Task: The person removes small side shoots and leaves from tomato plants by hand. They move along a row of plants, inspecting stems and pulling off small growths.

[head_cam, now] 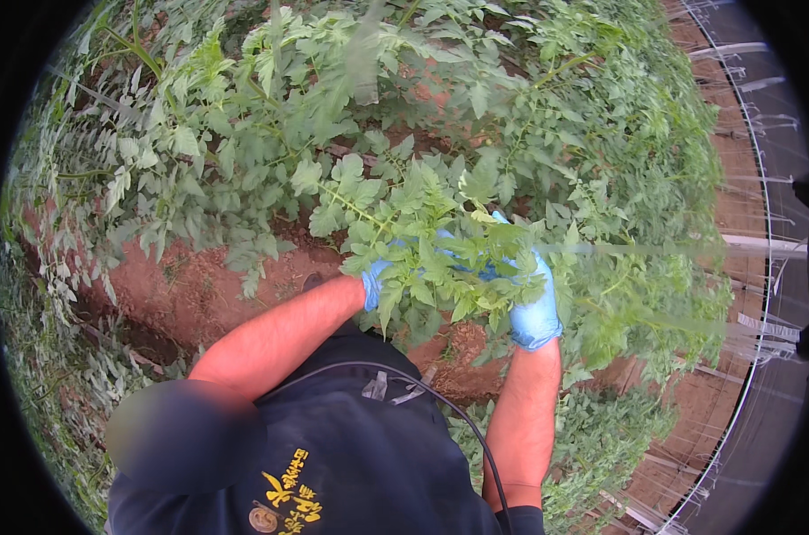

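A leafy tomato shoot (pixel 434 257) rises in front of my chest, its leaves covering much of both hands. My left hand (pixel 376 281), in a blue disposable glove, reaches in from the left behind the foliage. Only its wrist and small patches of glove show; its fingers are hidden. On the right side of the same shoot is my right hand (pixel 537 304), also in a blue glove, its palm side turned in toward the stems. Leaves lie over its fingers, so I cannot tell what either hand grips.
Dense tomato plants (pixel 230 127) spread ahead and to both sides. Reddish soil (pixel 170 287) shows between rows. Pale translucent strips (pixel 363 67) hang among the plants, and one strip (pixel 645 249) runs rightward from near my right hand. A black cable (pixel 468 421) crosses my dark shirt.
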Demonstrator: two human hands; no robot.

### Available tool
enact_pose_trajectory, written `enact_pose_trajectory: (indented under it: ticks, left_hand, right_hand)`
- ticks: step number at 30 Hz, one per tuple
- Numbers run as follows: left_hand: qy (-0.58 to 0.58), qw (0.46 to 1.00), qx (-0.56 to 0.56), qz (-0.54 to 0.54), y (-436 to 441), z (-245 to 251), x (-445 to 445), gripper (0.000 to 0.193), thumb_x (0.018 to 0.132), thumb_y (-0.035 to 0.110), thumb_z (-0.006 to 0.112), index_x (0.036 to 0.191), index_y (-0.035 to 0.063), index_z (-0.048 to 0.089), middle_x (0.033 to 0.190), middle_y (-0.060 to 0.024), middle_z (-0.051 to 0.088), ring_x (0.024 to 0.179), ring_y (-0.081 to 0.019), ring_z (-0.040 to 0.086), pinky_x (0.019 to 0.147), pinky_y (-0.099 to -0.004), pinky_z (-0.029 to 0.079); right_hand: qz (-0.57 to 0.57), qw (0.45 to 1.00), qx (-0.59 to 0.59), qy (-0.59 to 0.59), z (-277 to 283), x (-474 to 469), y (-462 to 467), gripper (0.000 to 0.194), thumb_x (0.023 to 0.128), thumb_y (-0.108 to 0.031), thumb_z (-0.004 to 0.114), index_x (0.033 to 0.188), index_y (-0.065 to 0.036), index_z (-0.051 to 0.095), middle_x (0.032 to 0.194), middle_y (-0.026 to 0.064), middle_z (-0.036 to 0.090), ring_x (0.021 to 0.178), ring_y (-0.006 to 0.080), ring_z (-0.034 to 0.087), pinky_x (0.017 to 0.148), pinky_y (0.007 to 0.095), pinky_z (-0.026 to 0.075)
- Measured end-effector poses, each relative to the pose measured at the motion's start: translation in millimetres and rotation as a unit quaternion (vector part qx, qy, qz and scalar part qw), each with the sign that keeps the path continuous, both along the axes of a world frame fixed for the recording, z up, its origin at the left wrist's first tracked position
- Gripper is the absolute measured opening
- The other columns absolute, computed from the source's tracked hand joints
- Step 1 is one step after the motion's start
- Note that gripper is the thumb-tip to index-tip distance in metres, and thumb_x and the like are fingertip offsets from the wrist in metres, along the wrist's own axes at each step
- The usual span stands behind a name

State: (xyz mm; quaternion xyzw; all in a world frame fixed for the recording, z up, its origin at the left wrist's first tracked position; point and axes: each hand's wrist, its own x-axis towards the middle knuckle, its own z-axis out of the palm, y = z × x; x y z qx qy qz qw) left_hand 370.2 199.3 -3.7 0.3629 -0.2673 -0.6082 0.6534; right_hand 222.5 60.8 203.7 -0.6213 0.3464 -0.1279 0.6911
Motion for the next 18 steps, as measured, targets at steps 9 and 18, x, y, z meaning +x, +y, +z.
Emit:
enact_pose_trajectory:
  ticks: [9,18]
  left_hand:
    - [0.048,0.998,0.012,-0.026,3,7,-13,0.051,0.114,0.042,0.048,0.152,0.0074,0.056,0.152,-0.0100,0.059,0.131,-0.0242,0.063,0.111,-0.0429,0.052]
    - [0.268,0.963,0.012,-0.040,-12,17,-30,0.052,0.114,0.041,0.048,0.154,0.0073,0.054,0.154,-0.0101,0.058,0.133,-0.0247,0.063,0.111,-0.0435,0.052]
  right_hand:
    - [-0.072,0.951,0.160,-0.256,3,-24,5,0.075,0.107,-0.061,0.049,0.155,-0.004,0.055,0.132,0.0179,0.071,0.126,0.0331,0.065,0.119,0.0508,0.042]
    - [-0.328,0.884,0.058,-0.329,-23,-48,41,0.049,0.109,-0.038,0.052,0.144,-0.005,0.060,0.142,0.0172,0.067,0.137,0.0379,0.058,0.118,0.0551,0.043]
